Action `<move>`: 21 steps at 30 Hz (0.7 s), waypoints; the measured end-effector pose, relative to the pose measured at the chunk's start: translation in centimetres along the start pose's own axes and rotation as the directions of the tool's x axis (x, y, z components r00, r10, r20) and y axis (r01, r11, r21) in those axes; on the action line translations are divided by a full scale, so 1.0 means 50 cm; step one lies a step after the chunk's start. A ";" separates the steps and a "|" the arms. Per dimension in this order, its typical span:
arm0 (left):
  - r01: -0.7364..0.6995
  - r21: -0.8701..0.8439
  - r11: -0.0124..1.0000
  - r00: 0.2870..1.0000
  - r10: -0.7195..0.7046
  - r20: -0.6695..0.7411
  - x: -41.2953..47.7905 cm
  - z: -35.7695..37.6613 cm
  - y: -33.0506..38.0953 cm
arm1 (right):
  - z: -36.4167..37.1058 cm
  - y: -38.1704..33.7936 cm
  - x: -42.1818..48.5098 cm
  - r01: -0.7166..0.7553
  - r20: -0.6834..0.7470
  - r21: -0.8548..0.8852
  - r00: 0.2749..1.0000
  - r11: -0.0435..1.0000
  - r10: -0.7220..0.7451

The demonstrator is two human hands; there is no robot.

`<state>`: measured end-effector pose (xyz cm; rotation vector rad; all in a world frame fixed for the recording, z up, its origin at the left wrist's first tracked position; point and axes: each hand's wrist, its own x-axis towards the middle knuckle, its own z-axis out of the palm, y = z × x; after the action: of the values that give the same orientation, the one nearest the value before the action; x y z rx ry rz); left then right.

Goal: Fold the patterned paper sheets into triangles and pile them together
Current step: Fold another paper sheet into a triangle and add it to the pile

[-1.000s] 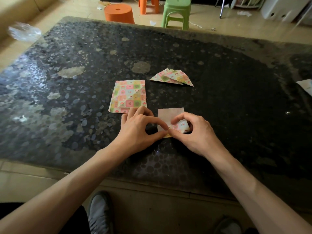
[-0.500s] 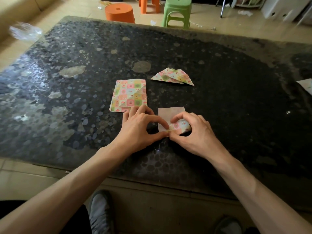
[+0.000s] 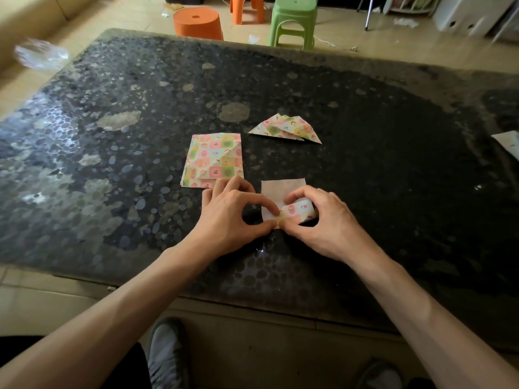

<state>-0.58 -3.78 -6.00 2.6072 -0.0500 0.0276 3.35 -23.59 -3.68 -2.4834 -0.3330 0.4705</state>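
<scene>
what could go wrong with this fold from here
1. The left hand and right hand pinch the near corner of the sheet; its far part lies free, so it could skew and crease off the diagonal.
2. The left hand also lies at the near edge of the stack of flat sheets and could nudge it askew.

Bare forearms [image 3: 106,318], grey shoes [image 3: 165,352], dark trousers [image 3: 126,370]
</scene>
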 end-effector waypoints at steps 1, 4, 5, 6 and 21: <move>0.003 0.002 1.000 1.000 -0.003 0.003 0.001 -0.001 0.000 | -0.003 -0.001 0.000 -0.012 0.005 0.019 1.000 1.000 0.012; 0.006 0.001 1.000 1.000 -0.006 0.009 0.001 -0.001 0.002 | -0.005 -0.004 0.001 -0.026 0.014 0.019 1.000 0.999 0.026; 0.003 0.000 1.000 1.000 -0.003 0.010 0.000 0.000 0.002 | -0.004 -0.006 0.000 -0.028 0.016 0.012 0.999 1.000 0.028; -0.001 -0.001 1.000 1.000 0.001 0.011 -0.001 0.001 0.003 | -0.004 -0.007 -0.001 -0.028 0.018 0.007 0.999 1.000 0.028; -0.001 -0.033 0.999 0.996 -0.002 -0.090 -0.010 0.026 0.005 | -0.007 0.002 0.005 -0.074 -0.028 -0.122 0.997 0.990 0.071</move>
<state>-1.06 -4.65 -7.02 2.5694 -0.0177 0.1427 3.73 -23.78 -3.52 -2.6260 -0.2707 0.4625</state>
